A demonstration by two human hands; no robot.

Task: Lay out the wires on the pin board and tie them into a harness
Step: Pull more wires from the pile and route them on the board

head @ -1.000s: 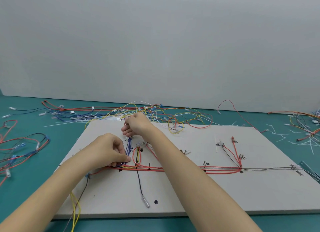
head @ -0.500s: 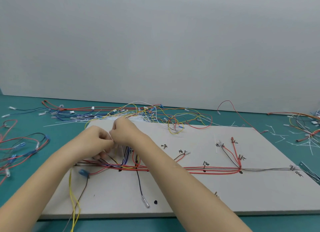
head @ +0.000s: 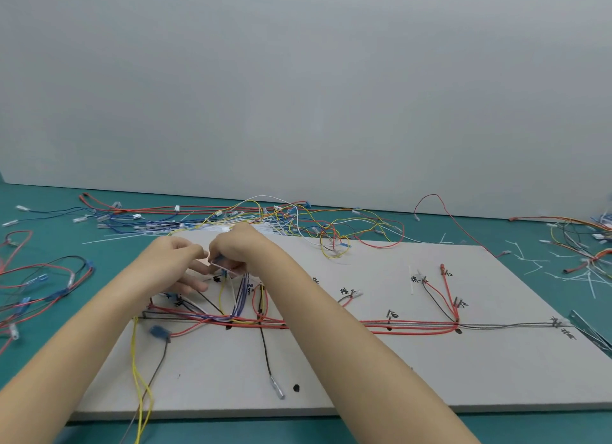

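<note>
Both hands were up at the back-left part of the pale grey rectangular pin board (head: 381,371), which lay flat on the teal table top (head: 49,311). The right hand (head: 241,248) had its fingers curled in, pinching what looked like a small clear plastic connector (head: 222,265) with thin wires coming off it, though it was pretty blurry so I couldn't tell exactly what the piece was. The left hand (head: 175,261) sat right beside it, fingers loosely spread and reaching toward the same spot, fingertips just about touching the connector; couldn't tell if it really gripped anything.

Right under the hands a bundle of blue and purple wires (head: 241,298) ran down the board into the long run of red wires (head: 397,326) that stretched left to right across the middle. A red loop (head: 256,303) stood just right of the blue bundle. A black wire with a silver metal tip (head: 270,361) hung down toward the near edge, and a pair of yellow wires (head: 139,377) trailed off the near-left corner next to a brownish wire with a blue terminal (head: 159,331). Black handwritten marks were scattered along the board.

Behind the board was a messy tangle of loose yellow, red and blue wires (head: 298,222), more red and black wire loops (head: 46,278) lay off to the left, and white cable ties (head: 563,271) were strewn on the right
</note>
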